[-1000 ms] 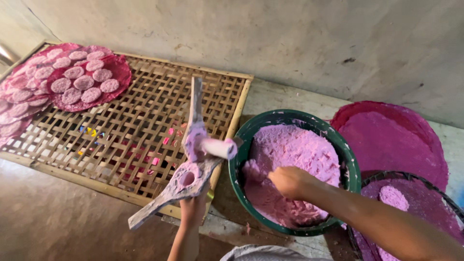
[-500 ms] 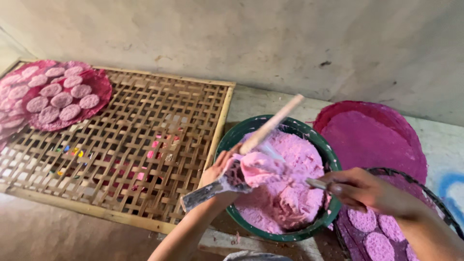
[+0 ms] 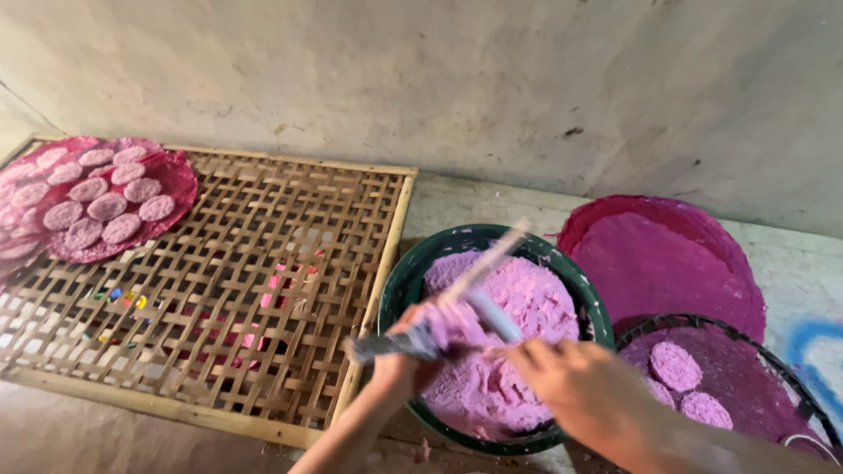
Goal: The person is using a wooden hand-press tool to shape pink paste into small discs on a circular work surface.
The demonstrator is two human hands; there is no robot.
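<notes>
Head view: left hand (image 3: 399, 360) has swung its gripped wooden mould (image 3: 439, 320) over the green basin (image 3: 399, 290); right hand (image 3: 562, 382) pinches a stick (image 3: 492, 314), packing pink dough (image 3: 527, 303).

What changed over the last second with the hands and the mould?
The left hand carried the wooden press mould from over the bamboo rack to above the green basin. The right hand left the pink dough and took up a white stick. Rack, basin and trays stayed put.
</notes>
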